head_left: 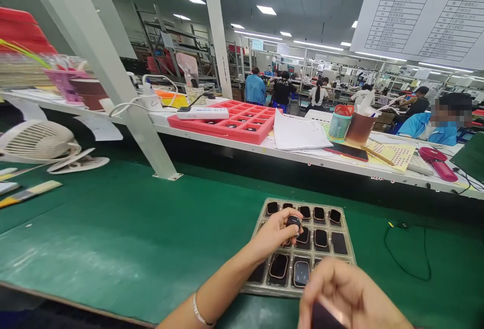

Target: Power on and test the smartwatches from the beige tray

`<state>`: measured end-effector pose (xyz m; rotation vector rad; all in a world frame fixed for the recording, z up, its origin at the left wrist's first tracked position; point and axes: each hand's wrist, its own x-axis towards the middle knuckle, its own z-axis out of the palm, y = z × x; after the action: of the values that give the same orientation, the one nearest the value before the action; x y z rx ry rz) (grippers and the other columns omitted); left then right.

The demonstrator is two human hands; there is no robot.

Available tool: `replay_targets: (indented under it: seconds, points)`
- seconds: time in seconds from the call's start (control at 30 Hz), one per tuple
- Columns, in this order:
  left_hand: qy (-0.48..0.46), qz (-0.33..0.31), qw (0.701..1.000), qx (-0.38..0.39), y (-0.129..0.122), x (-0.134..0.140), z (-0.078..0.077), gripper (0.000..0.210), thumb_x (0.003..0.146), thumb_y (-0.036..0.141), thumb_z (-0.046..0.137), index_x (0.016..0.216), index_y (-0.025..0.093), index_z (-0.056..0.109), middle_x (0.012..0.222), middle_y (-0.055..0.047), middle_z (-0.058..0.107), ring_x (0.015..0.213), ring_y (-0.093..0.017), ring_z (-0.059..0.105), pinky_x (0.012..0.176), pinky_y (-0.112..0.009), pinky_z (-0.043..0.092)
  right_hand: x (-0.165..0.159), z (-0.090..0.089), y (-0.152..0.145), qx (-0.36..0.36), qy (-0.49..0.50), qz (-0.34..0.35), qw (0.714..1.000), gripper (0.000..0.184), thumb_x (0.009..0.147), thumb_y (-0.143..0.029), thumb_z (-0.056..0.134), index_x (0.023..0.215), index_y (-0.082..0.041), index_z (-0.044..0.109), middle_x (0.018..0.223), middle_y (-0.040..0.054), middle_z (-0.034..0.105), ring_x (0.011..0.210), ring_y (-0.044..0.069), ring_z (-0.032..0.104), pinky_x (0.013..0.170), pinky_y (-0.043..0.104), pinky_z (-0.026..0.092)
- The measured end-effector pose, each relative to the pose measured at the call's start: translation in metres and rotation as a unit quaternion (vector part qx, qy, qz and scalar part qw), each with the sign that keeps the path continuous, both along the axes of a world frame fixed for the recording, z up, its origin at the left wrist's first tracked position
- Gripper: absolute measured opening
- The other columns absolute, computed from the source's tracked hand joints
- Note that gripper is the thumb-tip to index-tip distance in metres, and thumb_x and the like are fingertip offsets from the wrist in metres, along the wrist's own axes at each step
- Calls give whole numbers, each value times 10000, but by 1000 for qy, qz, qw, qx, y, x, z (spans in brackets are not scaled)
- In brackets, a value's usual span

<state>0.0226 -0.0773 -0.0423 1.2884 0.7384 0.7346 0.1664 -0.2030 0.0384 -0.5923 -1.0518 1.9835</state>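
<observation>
My left hand (278,228) reaches over a clear plastic tray (350,251) and grips a smartwatch case (294,222) between thumb and fingers, its dark screen facing up. Rows of compartments in the tray hold several strapless smartwatches, such as one smartwatch (279,266) with a gold-coloured rim and another smartwatch (301,273) whose screen looks paler. One compartment (339,243) at the right shows only its dark bottom. Close to the camera, my right hand (355,288) curls around a dark flat object (324,316), blurred and cut off by the lower edge. It covers the tray's front right corner.
A green tabletop (132,228) carries a white fan (38,140), a brush (34,193) and a thin cable (427,253). Along the raised shelf lie a red compartment tray (242,122), papers (298,130) and cups (340,125). A slanted white post (139,112) stands left. Several people work beyond.
</observation>
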Motion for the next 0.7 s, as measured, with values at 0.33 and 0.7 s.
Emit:
replay_targets:
  seconds: [0.33,0.7]
  points:
    - [23,4,1000,21,-6,-5,-7,348,719,183,553,1064,173,514,875,-39,604,671,-137,610,470,-181,356,48,-65,62,48,-153,-170,972,449,740,-302,681,1157,-209,542,1042,100,625,709,147,628,531,226,522]
    - [-162,-173,968,-78,-37,-46,24,662,599,275,772,1178,225,455,944,-67,622,632,-156,640,454,-180,404,59,-41,20,49,-79,-110,989,687,613,-315,786,1214,-294,454,982,56,613,523,97,583,384,181,456]
